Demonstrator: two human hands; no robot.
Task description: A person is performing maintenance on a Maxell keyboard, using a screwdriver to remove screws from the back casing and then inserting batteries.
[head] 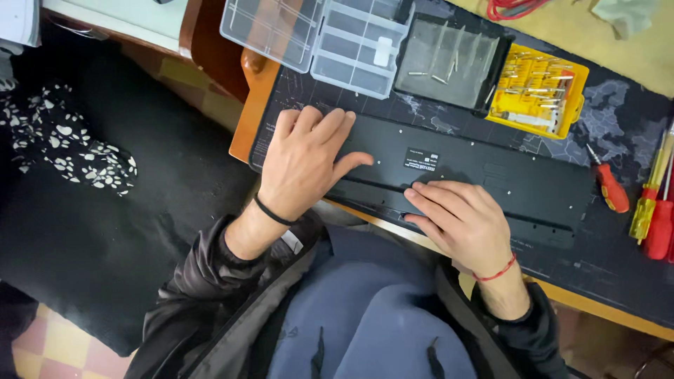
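Observation:
A black keyboard [505, 175] lies face down on a dark desk mat [618, 112], its underside with a small white label turned up. My left hand [305, 161] rests flat on the keyboard's left end, fingers spread, a black band on the wrist. Flat on the near edge around the middle lies my right hand [460, 221], fingers pointing left, a red string on the wrist. Neither hand holds anything.
A clear plastic compartment box [316, 35] stands open behind the keyboard. Beside it is a yellow screwdriver-bit case [537, 91] with its black lid [446, 63] open. A red screwdriver [611, 186] and yellow and red ones [653, 203] lie at the right. A dark cloth [105, 210] is at the left.

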